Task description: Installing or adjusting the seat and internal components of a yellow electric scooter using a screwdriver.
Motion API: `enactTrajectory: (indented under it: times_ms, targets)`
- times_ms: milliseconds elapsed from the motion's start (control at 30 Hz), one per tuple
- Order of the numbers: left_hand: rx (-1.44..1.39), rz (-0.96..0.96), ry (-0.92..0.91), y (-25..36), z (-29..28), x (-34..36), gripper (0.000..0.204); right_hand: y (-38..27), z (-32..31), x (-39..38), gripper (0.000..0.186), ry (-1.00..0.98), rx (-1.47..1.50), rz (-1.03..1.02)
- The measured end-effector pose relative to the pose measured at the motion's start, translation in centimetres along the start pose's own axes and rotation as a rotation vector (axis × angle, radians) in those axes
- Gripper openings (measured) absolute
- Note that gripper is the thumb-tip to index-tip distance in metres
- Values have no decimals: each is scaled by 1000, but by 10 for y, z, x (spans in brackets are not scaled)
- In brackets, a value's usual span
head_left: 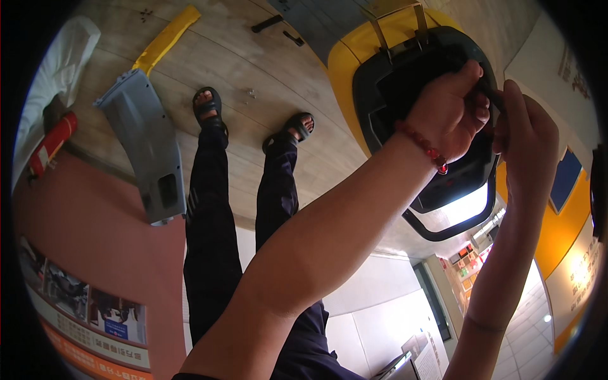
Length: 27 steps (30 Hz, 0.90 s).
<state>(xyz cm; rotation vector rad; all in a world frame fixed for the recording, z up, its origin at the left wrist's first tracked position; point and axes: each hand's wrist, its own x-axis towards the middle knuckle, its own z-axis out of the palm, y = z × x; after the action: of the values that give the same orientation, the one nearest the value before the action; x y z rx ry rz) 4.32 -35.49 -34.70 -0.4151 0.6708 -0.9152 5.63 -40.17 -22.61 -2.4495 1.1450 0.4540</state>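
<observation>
Observed left hand (446, 111) and right hand (531, 126) close together at right side of black shell (396, 85) on yellow machine (343, 76), with fingers (482, 114) of both curled inward, but cannot tell whether clamped on it or loose.

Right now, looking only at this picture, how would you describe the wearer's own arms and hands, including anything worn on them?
The left hand is ungloved, with a bracelet of shiny red beads at its wrist. The right hand is ungloved too. Both forearms are uncovered. A thin dark line crosses the right forearm; I cannot tell whether it is a band or a crease.
</observation>
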Motion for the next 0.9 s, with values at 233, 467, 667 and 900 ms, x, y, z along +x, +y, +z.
enactTrajectory:
  times_ms: [233, 467, 667, 900]
  targets:
    - [79, 50, 96, -1, 12, 4, 17, -3, 3, -1, 27, 121, -42, -173]
    - [59, 16, -7, 5, 10, 2, 22, 8, -4, 3, 29, -10, -414, -585]
    - [88, -3, 3, 3, 8, 1, 23, -10, -8, 6, 31, -136, -242, 24]
    - [68, 32, 57, 2, 9, 4, 25, 1, -11, -9, 15, 7, -375, -720]
